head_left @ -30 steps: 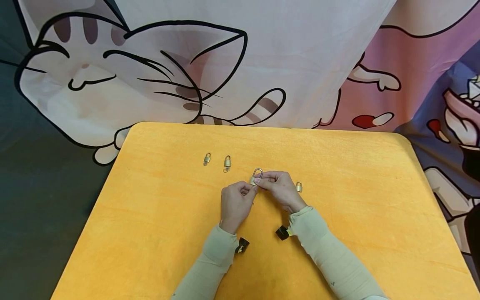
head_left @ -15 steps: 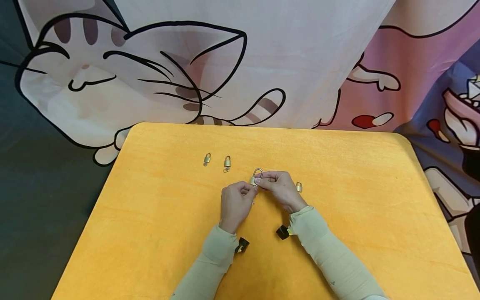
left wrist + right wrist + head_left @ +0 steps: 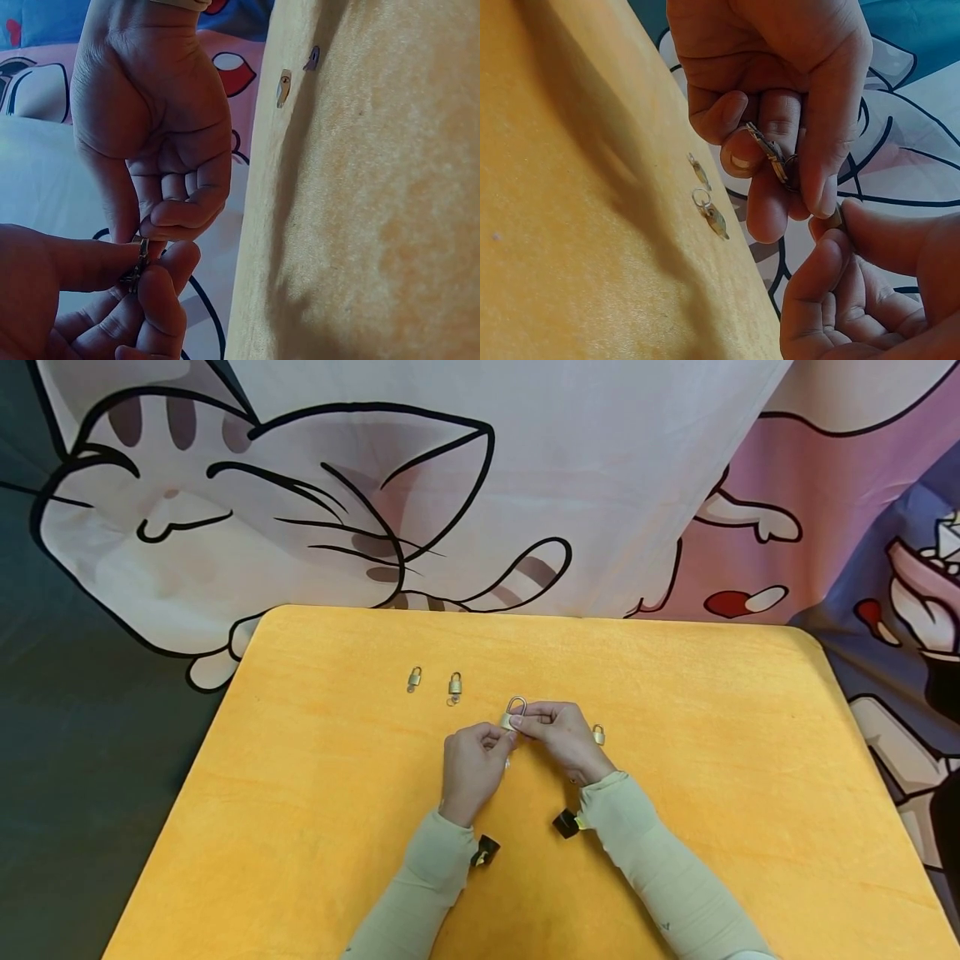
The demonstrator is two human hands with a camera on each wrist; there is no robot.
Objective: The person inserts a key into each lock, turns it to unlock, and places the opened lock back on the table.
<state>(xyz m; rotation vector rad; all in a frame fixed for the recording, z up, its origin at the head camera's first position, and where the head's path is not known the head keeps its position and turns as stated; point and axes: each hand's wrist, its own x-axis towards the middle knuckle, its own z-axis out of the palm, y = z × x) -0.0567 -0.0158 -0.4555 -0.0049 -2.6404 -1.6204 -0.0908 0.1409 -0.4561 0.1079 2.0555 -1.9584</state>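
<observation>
My right hand (image 3: 562, 739) pinches a small brass padlock (image 3: 507, 721) between thumb and fingers, its silver shackle pointing up. Right against it, my left hand (image 3: 476, 768) pinches a small key at the lock's lower end; the fingertips hide most of it. Below those fingers more small keys (image 3: 776, 161) hang in the right wrist view. Seen from the left wrist, the left hand (image 3: 97, 285) is low in the picture with the keys (image 3: 139, 266) at its fingers, while the right hand (image 3: 154, 112) reaches in from the top. Both hands' fingertips meet at the lock.
Two padlocks with rings, one (image 3: 415, 677) farther left and one (image 3: 454, 685) closer, lie left of the hands on the yellow table (image 3: 300, 827). Another padlock (image 3: 598, 734) lies just beyond the right wrist. A cartoon cat curtain (image 3: 600, 485) hangs behind the table's far edge.
Both hands keep almost the same place and grip on the padlock and key. The small metal piece hanging under the left fingertips shows a little more.
</observation>
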